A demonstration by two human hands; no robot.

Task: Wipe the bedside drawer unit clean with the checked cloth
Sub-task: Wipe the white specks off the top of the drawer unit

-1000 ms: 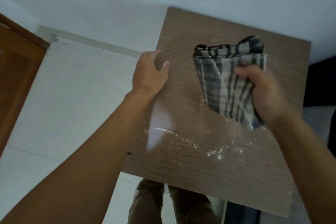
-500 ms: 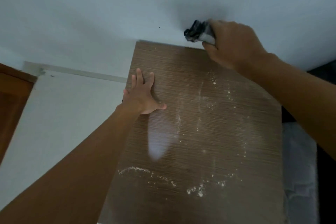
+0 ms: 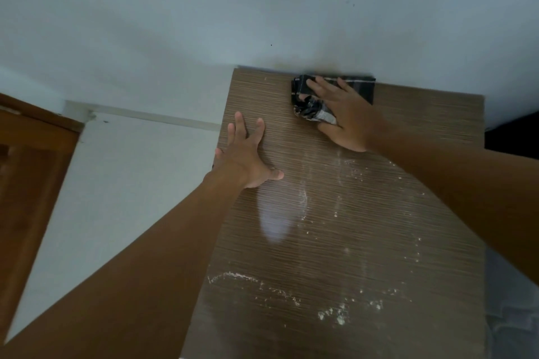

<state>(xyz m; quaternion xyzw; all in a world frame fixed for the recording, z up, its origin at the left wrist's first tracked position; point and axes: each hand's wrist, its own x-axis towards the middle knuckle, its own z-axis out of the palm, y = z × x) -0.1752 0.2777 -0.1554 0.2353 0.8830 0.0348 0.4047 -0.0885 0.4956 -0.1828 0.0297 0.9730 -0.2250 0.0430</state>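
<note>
The cloth (image 3: 360, 87) is dark grey, checked with pale lines. The drawer unit (image 3: 379, 213) is brown with fine streaks, speckled with white dust (image 3: 332, 313). Left of it stands a reddish-brown door (image 3: 26, 169); behind it, a pale blue-grey wall (image 3: 204, 23).

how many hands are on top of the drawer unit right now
2. The left hand lies flat near the left edge of the drawer unit; the right hand presses the checked cloth at its back edge, by the wall. Neither is hidden.
</note>
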